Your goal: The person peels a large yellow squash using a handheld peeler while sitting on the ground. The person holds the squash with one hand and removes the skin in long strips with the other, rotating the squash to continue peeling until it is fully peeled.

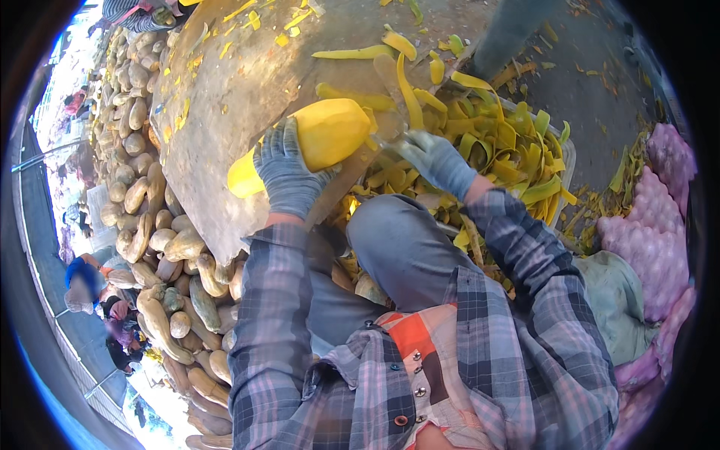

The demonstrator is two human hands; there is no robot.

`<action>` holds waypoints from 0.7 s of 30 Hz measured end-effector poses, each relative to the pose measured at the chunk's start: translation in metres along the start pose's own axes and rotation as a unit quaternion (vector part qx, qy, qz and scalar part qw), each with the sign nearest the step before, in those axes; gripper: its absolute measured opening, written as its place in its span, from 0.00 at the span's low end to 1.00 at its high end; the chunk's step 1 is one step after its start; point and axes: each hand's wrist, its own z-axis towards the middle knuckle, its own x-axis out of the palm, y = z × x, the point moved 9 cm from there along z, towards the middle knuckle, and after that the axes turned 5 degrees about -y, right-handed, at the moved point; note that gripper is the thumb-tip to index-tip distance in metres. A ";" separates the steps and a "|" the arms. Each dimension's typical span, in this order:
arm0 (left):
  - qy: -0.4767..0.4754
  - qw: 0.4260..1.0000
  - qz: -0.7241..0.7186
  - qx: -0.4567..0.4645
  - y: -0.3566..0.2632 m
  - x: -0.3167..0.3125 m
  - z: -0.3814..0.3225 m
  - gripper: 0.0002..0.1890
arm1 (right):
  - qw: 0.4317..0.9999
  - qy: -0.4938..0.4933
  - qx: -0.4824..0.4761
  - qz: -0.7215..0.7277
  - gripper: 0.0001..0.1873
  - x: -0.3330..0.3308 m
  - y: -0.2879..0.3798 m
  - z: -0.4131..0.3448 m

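Note:
A peeled yellow squash (334, 132) with a long neck lies tilted on a worn board (225, 95). My left hand (292, 171), in a grey knit glove, grips it from above, around the join of neck and bulb. My right hand (439, 160), gloved too, is at the bulb's far right end. Its fingers are closed on a small hand tool (381, 142) with a pale metal tip; blur and the fingers hide what kind. Long yellow-green peel strips (409, 93) lie on the board's right edge, beside the tool.
A pale tub (569, 180) heaped with squash peels (520, 169) stands right of my knee (399, 242). Many unpeeled squashes (185, 244) cover the ground at left. Pink mesh sacks (647, 242) and a green cloth sack (610, 304) sit at right. Other people (84, 281) are far left.

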 end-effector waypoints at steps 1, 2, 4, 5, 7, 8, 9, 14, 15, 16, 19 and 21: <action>-0.013 1.000 0.000 0.005 -0.003 -0.001 -0.002 0.59 | 0.998 0.005 -0.046 0.047 0.20 -0.002 0.015 0.019; -0.026 1.000 0.006 0.008 -0.003 -0.005 -0.007 0.59 | 0.997 0.028 -0.050 0.053 0.20 0.007 0.019 0.042; -0.050 0.999 0.007 0.016 -0.007 -0.003 -0.015 0.59 | 0.994 0.077 -0.075 0.022 0.21 0.020 0.020 0.072; -0.052 0.998 0.000 0.020 -0.009 -0.002 -0.015 0.60 | 0.990 0.100 -0.102 -0.010 0.21 0.021 0.023 0.079; -0.052 0.999 -0.008 0.016 -0.004 -0.003 -0.024 0.60 | 0.955 0.162 -0.208 -0.135 0.23 0.030 0.036 0.070; -0.054 0.998 -0.003 0.027 -0.003 -0.004 -0.028 0.60 | 0.977 0.186 -0.093 -0.050 0.23 0.028 0.023 0.054; -0.059 0.997 0.000 0.039 -0.004 -0.005 -0.030 0.61 | 0.982 0.185 0.024 0.034 0.24 0.020 0.012 0.035; -0.063 0.998 -0.026 -0.018 -0.003 -0.002 -0.015 0.60 | 0.969 0.172 -0.132 -0.121 0.18 0.005 -0.021 -0.052; -0.067 0.997 -0.011 -0.022 -0.003 -0.003 -0.017 0.60 | 0.984 0.161 -0.032 -0.071 0.17 0.002 -0.026 -0.055; -0.071 0.997 0.002 -0.024 -0.005 -0.004 -0.017 0.60 | 0.987 0.145 0.070 -0.021 0.17 -0.006 -0.029 -0.061; -0.037 0.999 -0.013 -0.009 -0.002 -0.011 -0.019 0.60 | 0.984 0.092 0.150 0.038 0.19 -0.015 -0.041 -0.076; 0.013 0.998 -0.052 0.025 0.011 -0.016 -0.018 0.59 | 0.983 0.075 0.163 0.050 0.19 -0.023 -0.043 -0.078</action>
